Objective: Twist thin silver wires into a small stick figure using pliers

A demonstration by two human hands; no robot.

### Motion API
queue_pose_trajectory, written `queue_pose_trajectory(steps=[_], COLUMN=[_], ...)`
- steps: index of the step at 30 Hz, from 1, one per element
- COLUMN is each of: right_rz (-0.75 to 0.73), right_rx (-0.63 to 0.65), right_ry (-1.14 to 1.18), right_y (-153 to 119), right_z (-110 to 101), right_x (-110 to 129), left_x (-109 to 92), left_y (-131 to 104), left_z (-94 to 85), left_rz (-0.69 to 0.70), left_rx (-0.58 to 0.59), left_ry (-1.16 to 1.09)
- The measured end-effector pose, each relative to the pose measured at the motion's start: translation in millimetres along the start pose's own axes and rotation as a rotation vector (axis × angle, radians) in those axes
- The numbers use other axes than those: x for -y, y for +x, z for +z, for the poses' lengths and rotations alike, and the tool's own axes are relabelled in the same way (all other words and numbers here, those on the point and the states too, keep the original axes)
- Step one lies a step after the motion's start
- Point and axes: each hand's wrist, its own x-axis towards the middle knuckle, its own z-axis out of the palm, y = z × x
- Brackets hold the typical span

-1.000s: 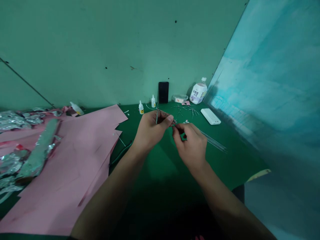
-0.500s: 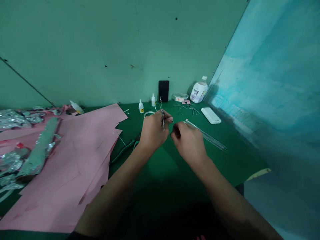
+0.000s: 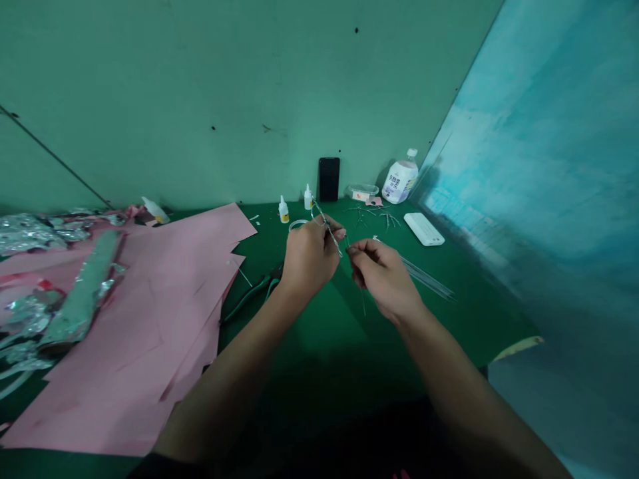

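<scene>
Twisted silvery wire (image 3: 332, 235) with a loop at its upper end is pinched in my left hand (image 3: 312, 256), above the green table (image 3: 324, 332). Close to its right, my right hand (image 3: 382, 273) has its fingertips closed on a thin wire (image 3: 364, 305), whose end hangs below the fingers. The two hands are slightly apart. Behind my right hand lies a bundle of straight wires (image 3: 429, 279). Green-handled pliers (image 3: 254, 293) rest left of my left hand, partly hidden by it. Small twisted wire pieces (image 3: 389, 216) lie farther back.
Pink sheets (image 3: 164, 313) and crumpled foil (image 3: 40, 233) cover the left side. Along the wall stand small glue bottles (image 3: 283, 210), a black phone (image 3: 329, 179), a clear container (image 3: 363, 193) and a labelled bottle (image 3: 400, 178). A white power bank (image 3: 424, 229) lies at right.
The twisted wire in my left hand has tilted, its lower end swinging right. My right hand has turned, and a thin wire now shows above and below its fingers.
</scene>
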Motion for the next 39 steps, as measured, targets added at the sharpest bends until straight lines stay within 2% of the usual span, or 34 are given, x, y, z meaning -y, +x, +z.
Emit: queue_pose_trajectory(steps=[3, 8, 11, 13, 17, 21, 23, 26, 28, 31, 34, 36, 39], right_rz=[0.021, -0.070, -0.091, -0.081, -0.055, -0.070, -0.120, -0.272, -0.348, -0.311, -0.190, -0.175, -0.246], right_rx=[0.034, -0.034, -0.053, -0.032, 0.038, 0.010, -0.031, -0.138, -0.130, -0.011, 0.020, 0.101, 0.242], right_ry=[0.189, 0.213, 0.216, 0.179, 0.078, -0.009, -0.136, -0.395, -0.486, -0.449, -0.557, -0.622, -0.676], right_y=[1.2, 0.0, 0.0, 1.6, 7.9, 12.6, 12.7, 10.8, 10.0, 12.9, 18.6, 19.1, 10.3], right_z=[1.7, 4.3, 4.5, 2.4, -6.2, -10.5, -9.8, -8.9, -10.7, -15.1, -7.6, 13.4, 69.0], right_x=[-5.3, -14.8, -19.7, -21.8, -21.1, -15.8, -12.5, -8.2, -8.1, -18.6, -41.9, -57.9, -71.5], left_x=[3.3, 16.2, 18.8, 16.6, 11.1, 9.8, 8.0, 4.4, 5.6, 19.1, 42.4, 55.9, 64.7], left_y=[1.8, 3.9, 4.2, 4.5, 4.0, 0.6, -1.7, -2.6, 1.0, 13.6, 27.3, 32.5, 33.3], left_z=[1.6, 9.4, 11.9, 10.1, 3.1, 2.7, 6.0, 10.9, 9.0, -10.6, -47.8, -73.2, -98.7], left_rz=[-0.061, -0.205, -0.233, -0.195, -0.035, 0.035, 0.050, 0.089, 0.091, -0.002, -0.094, -0.117, -0.179], left_rx=[-0.015, 0.042, 0.050, 0.058, 0.070, 0.124, 0.131, 0.119, 0.123, 0.072, -0.021, -0.065, -0.075], left_ry=[-0.103, -0.393, -0.466, -0.366, -0.067, -0.058, -0.020, 0.043, 0.037, -0.043, -0.141, -0.175, -0.460])
